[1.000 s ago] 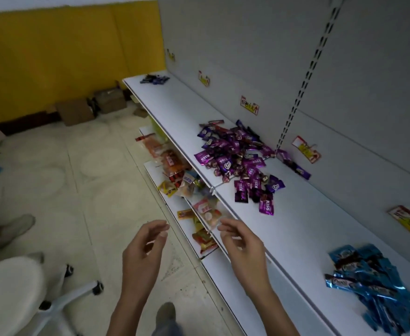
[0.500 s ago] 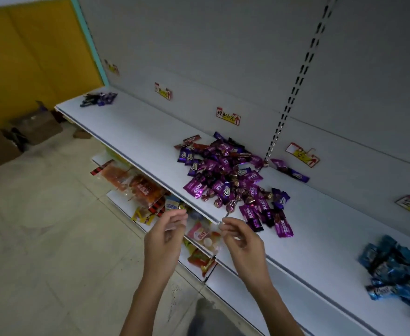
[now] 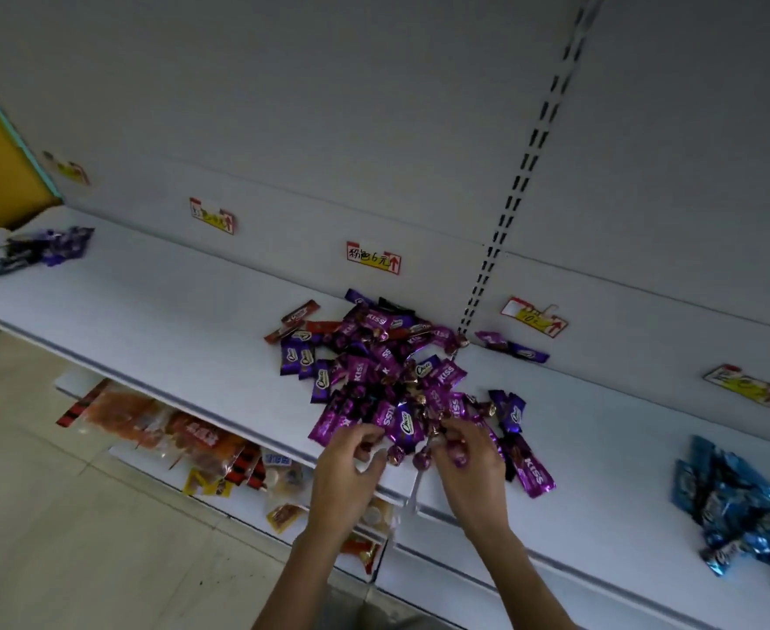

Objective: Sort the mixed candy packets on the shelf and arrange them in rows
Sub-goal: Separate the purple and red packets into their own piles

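White metal shop shelving crosses the frame diagonally, its pale back panel carrying red-and-yellow price tags (image 3: 374,258). At centre, on the long white shelf (image 3: 146,311), lies a loose heap of purple foil candy packets (image 3: 387,375). Both hands are at low centre by the heap's near edge, close together but not touching. The left hand (image 3: 346,475) curls its fingers over a packet's edge; whether it grips is unclear. The right hand (image 3: 469,470) pinches a small round purple-wrapped sweet (image 3: 458,456). A pile of blue foil packets (image 3: 747,507) sits lower right, and a small dark purple pile (image 3: 44,247) upper left. Orange snack bags (image 3: 146,416) lie on a lower shelf, lower left.
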